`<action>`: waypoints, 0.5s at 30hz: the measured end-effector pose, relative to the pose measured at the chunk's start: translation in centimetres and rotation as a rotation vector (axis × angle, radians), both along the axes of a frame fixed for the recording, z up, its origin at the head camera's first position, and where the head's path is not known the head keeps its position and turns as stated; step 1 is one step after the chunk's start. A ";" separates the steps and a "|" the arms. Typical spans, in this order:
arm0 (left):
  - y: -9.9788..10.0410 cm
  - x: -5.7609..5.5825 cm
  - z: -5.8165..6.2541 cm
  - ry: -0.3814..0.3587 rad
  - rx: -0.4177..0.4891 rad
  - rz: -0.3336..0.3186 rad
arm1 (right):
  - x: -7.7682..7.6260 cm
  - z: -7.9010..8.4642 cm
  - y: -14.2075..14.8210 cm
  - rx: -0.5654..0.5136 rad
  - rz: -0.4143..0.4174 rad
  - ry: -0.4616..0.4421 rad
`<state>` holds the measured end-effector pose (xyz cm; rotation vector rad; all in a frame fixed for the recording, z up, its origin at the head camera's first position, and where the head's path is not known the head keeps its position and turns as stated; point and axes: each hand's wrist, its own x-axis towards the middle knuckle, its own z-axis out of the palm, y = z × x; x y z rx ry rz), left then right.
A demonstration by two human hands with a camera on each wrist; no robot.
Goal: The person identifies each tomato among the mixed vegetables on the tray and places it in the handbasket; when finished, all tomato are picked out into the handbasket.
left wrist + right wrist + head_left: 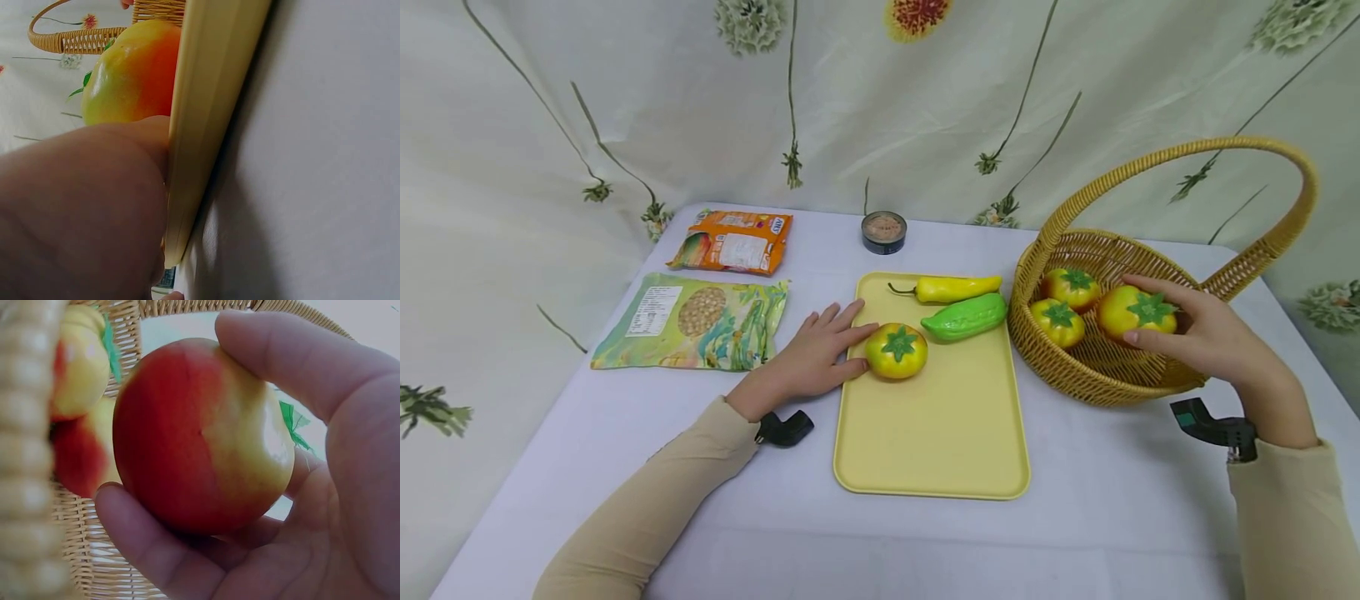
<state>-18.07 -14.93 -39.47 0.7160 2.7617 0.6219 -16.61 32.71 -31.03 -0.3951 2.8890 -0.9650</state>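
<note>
The right hand (1213, 333) grasps a round, glossy yellow-and-red fruit with a green star-shaped leaf cap (1120, 309), positioned over the woven tan wicker basket (1056, 367); thumb and fingers bear on opposite sides. The left hand (812, 350) grasps nothing: its fingers are extended across the left edge of the rectangular pale-yellow tray (932, 442), beside a matching fruit (897, 353). Contact with that fruit cannot be confirmed.

Recommended handling: maintain opposed finger pressure, as the smooth skin may slip. Keep knuckles clear of the basket's rim and arched handle. Avoid pressing on the tray edge.

Count:
- Matching fruits: four (one grasped, one on the tray, two in the basket (1071, 289) (1057, 325)).
- Slender yellow pepper (955, 289): one, on tray.
- Bumpy green elongated vegetable (966, 318): one, on tray.
- Plastic packets on the desk (775, 533): two, orange (733, 242) and green (700, 325).
- Round, dark-sided tin (883, 232): one.
</note>
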 end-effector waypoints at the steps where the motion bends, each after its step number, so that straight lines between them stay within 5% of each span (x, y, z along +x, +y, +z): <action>1: 0.0 0.0 0.0 0.002 0.000 0.000 | -0.1 -0.1 0.1 0.005 -0.003 -0.003; 15: -0.1 0.0 -0.1 0.001 0.008 -0.001 | -1.5 -1.5 0.4 0.060 -0.057 -0.091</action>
